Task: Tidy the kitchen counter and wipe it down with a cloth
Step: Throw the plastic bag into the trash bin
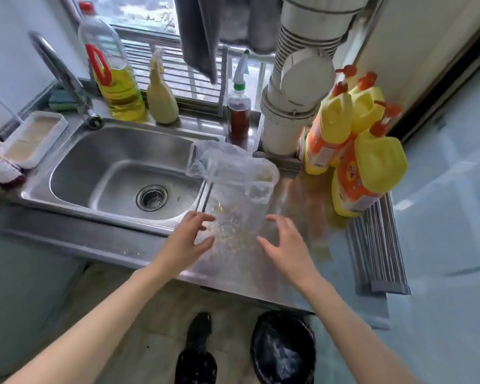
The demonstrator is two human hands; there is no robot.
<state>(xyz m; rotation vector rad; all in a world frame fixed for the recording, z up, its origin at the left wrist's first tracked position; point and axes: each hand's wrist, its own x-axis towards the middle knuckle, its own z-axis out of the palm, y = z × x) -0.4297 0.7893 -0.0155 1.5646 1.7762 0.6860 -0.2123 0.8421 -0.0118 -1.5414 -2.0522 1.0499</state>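
A clear plastic bag (233, 187) with pale crumbs inside lies on the steel counter (294, 261) just right of the sink. My left hand (190, 239) is at the bag's lower left edge, fingers spread and touching the plastic. My right hand (284, 245) hovers at the bag's lower right with fingers apart, holding nothing. Crumbs and yellowish smears mark the counter around the bag. A grey cloth (203, 34) hangs above the window sill.
The steel sink (75, 173) and tap (58, 70) are at left, with an oil bottle (111, 70), a spray bottle (161, 98) and a dark sauce bottle (238, 112) behind. Three yellow detergent bottles (372, 167) stand at right beside a white pipe (294, 101). A black-lined bin (283, 347) sits on the floor.
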